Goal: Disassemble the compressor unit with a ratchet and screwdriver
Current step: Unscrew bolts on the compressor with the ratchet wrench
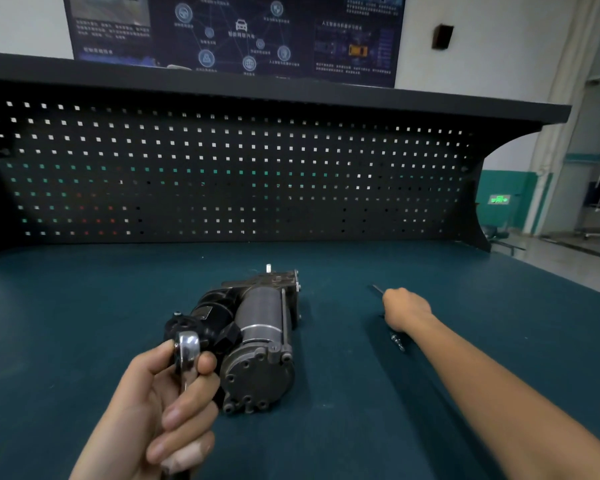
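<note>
The compressor unit (257,327), a grey metal cylinder with black housing, lies on the dark teal bench top (84,323) at the centre. My left hand (160,403) grips a chrome ratchet (186,351) just left of the unit's round bolted end cap. My right hand (404,308) is curled over a thin tool on the bench to the right, likely the screwdriver (377,289); only its metal shaft tip shows beyond my knuckles. A small metal piece (397,342) lies beside my right wrist.
A black pegboard back panel (222,168) rises behind the bench under a dark shelf. A poster hangs on the wall above. The bench's right edge (568,275) drops off to an open floor area.
</note>
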{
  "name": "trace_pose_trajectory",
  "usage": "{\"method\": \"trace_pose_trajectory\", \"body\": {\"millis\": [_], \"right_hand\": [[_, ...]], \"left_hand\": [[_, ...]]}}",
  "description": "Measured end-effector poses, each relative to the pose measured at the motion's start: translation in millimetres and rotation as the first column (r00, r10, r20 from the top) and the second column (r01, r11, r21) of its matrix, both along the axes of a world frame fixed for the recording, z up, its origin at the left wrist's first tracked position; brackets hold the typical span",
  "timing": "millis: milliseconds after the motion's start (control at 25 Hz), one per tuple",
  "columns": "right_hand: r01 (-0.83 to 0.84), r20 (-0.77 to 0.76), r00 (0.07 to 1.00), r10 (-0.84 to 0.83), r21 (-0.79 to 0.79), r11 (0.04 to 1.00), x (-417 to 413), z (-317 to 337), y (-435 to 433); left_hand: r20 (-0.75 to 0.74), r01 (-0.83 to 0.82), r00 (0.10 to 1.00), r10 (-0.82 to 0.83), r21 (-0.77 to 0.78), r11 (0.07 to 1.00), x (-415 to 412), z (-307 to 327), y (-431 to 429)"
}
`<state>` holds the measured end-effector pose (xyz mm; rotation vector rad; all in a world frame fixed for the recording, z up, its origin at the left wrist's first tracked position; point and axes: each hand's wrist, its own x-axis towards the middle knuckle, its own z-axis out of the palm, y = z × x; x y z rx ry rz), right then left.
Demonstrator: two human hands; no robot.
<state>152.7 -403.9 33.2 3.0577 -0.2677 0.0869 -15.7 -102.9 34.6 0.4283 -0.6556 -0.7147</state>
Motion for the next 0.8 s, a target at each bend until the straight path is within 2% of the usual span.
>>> {"method": "trace_pose_trajectory", "body": {"millis": [160, 240, 320, 360, 400, 440, 480, 520, 560, 600, 680, 800], "right_hand": [[-0.072, -0.070, 0.995, 0.073, 0.018, 0.997, 10.4, 0.9, -4.0], [-0.070, -0.049, 0.996, 0.071, 0.012, 0.997, 8.8, 2.9, -3.7], [-0.103, 0.121, 0.989, 0.091, 0.098, 0.990, 3.2, 9.9, 4.4], [-0.167, 0.239, 0.965, 0.104, 0.260, 0.951, -2.4, 16.7, 14.0], [-0.260, 0.333, 0.940, 0.079, 0.543, 0.799, -12.7, 25.0, 28.6], [-0.328, 0.350, 0.936, 0.043, 0.817, 0.474, -29.8, 36.0, 47.7], [-0.325, 0.320, 0.945, 0.066, 0.941, 0.090, -48.9, 46.1, 67.7], [-0.273, 0.301, 0.944, 0.135, 0.943, -0.191, -68.5, 51.3, 86.7], [-0.210, 0.289, 0.934, 0.208, 0.919, -0.335, -88.0, 53.5, 104.0], [-0.153, 0.280, 0.919, 0.276, 0.901, -0.406, -105.8, 53.8, 119.4], [-0.046, 0.248, 0.895, 0.371, 0.878, -0.476, -135.1, 51.9, 143.3], [0.020, 0.215, 0.905, 0.367, 0.840, -0.542, -155.3, 49.3, 159.7]], "left_hand": [[-0.001, 0.003, 1.000, -0.003, -0.018, 1.000, 2.6, -0.8, 2.8], [-0.026, -0.027, 0.999, 0.027, -0.030, 0.999, 3.5, -4.3, 5.3], [-0.067, -0.115, 0.991, 0.114, -0.009, 0.993, -4.1, 2.7, 0.2], [-0.111, -0.236, 0.965, 0.239, 0.047, 0.971, -7.3, 4.4, -1.6], [-0.158, -0.402, 0.892, 0.424, 0.152, 0.903, -10.5, 5.0, -2.8], [-0.167, -0.526, 0.802, 0.573, 0.256, 0.811, -14.6, 6.4, -5.5], [-0.162, -0.579, 0.756, 0.634, 0.288, 0.763, -18.2, 8.8, -7.9], [-0.169, -0.600, 0.735, 0.657, 0.289, 0.746, -20.4, 10.2, -9.4], [-0.181, -0.611, 0.722, 0.668, 0.288, 0.738, -20.6, 10.6, -10.8], [-0.195, -0.615, 0.708, 0.679, 0.301, 0.728, -20.0, 10.3, -11.1], [-0.190, -0.632, 0.695, 0.693, 0.299, 0.715, -20.1, 9.9, -10.3], [-0.158, -0.661, 0.690, 0.706, 0.259, 0.704, -22.3, 9.5, -11.4]]}}
